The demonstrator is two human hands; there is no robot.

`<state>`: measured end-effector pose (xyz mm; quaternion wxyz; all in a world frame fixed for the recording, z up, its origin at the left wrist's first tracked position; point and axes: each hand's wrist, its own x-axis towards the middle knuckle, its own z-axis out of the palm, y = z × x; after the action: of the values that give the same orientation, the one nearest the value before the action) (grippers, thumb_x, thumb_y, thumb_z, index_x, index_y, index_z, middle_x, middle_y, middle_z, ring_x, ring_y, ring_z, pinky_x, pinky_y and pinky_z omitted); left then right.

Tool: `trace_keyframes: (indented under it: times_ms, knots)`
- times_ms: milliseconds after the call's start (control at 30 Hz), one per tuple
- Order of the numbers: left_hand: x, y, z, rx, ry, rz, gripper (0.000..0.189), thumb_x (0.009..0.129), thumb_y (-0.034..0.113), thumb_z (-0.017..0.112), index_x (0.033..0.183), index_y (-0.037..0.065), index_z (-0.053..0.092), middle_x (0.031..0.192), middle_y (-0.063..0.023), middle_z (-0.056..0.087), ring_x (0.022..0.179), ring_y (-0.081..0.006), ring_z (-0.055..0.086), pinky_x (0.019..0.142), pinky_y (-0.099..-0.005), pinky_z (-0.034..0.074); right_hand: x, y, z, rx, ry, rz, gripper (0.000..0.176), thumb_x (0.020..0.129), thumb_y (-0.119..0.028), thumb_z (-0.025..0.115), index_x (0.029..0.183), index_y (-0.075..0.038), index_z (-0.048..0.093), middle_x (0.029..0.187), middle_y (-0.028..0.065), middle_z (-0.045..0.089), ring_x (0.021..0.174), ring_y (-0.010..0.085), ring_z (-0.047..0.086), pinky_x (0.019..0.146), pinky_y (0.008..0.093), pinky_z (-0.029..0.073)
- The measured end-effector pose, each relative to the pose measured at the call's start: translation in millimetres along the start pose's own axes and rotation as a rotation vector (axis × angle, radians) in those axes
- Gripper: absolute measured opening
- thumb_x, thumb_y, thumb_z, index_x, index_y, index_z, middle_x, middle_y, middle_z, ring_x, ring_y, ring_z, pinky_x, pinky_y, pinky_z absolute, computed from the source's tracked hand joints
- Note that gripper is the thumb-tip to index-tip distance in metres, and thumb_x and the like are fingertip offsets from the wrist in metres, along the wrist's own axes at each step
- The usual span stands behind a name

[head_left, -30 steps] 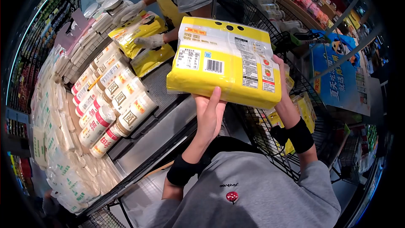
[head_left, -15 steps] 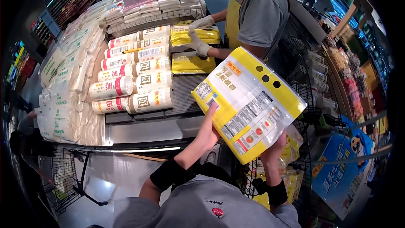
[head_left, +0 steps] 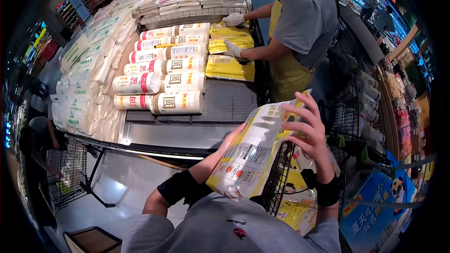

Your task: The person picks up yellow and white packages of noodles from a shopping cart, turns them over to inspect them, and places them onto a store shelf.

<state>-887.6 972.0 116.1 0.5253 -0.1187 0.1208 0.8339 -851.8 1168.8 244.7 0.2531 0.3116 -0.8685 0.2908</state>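
Observation:
A yellow and white noodle package [head_left: 251, 147] is tilted in front of my chest. My left hand [head_left: 230, 141] holds its left edge, the fingers partly hidden behind it. At its upper right, my right hand [head_left: 307, 129] has its fingers spread and curved against the package's edge. Beyond the package, a flat yellow package [head_left: 229, 69] lies on the dark ridged display surface [head_left: 229, 98]. Rows of round white noodle rolls [head_left: 180, 82] lie to the left of it.
A co-worker in a yellow apron [head_left: 290, 70] has gloved hands on yellow packages [head_left: 229, 42] at the back. Bagged white goods [head_left: 89, 65] are piled at left. A wire cart [head_left: 281, 178] with yellow packages stands below my right hand; another cart [head_left: 68, 171] is at lower left.
The package has turned more upright and moved down and left. My right hand has shifted from its lower edge to its upper right edge. The co-worker's gloved hands have moved farther apart.

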Motion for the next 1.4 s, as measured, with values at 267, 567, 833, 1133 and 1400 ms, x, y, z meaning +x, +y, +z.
trace_keyframes:
  times_ms: [267, 567, 833, 1133, 1400]
  knots:
    - [-10.3, 28.0, -0.3, 0.180, -0.146, -0.161, 0.055, 0.089, 0.050, 0.033, 0.131, 0.014, 0.034, 0.121, -0.0123, 0.046, 0.093, -0.0235, 0.057, 0.072, -0.0406, 0.052, 57.1, -0.5, 15.9, 0.004, 0.019, -0.164, 0.020, 0.055, 0.003, 0.064, 0.071, 0.000, 0.054, 0.063, 0.0073, 0.051, 0.060, 0.0221, 0.054, 0.071, 0.0362, 0.049]
    - [-75.9, 135.7, -36.6, 0.962, -0.035, 0.356, 0.076, 0.084, 0.064, 0.015, 0.135, 0.008, 0.028, 0.137, -0.0101, 0.030, 0.128, -0.0219, 0.025, 0.103, -0.0396, 0.020, 93.4, 14.4, 66.7, -0.296, 0.051, -0.135, 0.016, 0.060, 0.000, 0.066, 0.068, -0.002, 0.052, 0.062, 0.0083, 0.050, 0.062, 0.0232, 0.054, 0.057, 0.0316, 0.046]
    - [-43.2, 162.6, -46.6, 0.996, 0.232, 0.730, 0.049, 0.084, 0.024, 0.059, 0.123, 0.002, 0.040, 0.117, -0.0072, 0.048, 0.109, -0.0126, 0.042, 0.093, -0.0251, 0.032, 98.5, 67.2, 122.1, -0.258, -0.048, 0.022, 0.012, 0.067, -0.005, 0.064, 0.068, -0.002, 0.052, 0.058, 0.0084, 0.050, 0.058, 0.0233, 0.052, 0.052, 0.0330, 0.042]
    - [27.0, 187.5, -115.0, 1.151, 0.563, 0.694, 0.030, 0.079, 0.028, 0.065, 0.088, 0.000, 0.060, 0.083, -0.0082, 0.063, 0.075, -0.0114, 0.056, 0.069, -0.0268, 0.043, 59.8, 132.0, 191.9, -0.164, -0.182, 0.246, 0.010, 0.070, -0.007, 0.062, 0.071, -0.001, 0.053, 0.062, 0.0135, 0.053, 0.062, 0.0299, 0.055, 0.055, 0.0386, 0.043]
    - [71.9, 199.9, -135.2, 1.067, 0.605, 0.617, 0.030, 0.078, 0.025, 0.065, 0.087, -0.003, 0.060, 0.077, -0.0106, 0.063, 0.069, -0.0142, 0.057, 0.064, -0.0304, 0.044, 40.3, 160.5, 212.0, -0.165, -0.085, 0.401, 0.015, 0.071, -0.007, 0.062, 0.082, -0.002, 0.054, 0.074, 0.0129, 0.055, 0.073, 0.0296, 0.054, 0.063, 0.0379, 0.043]
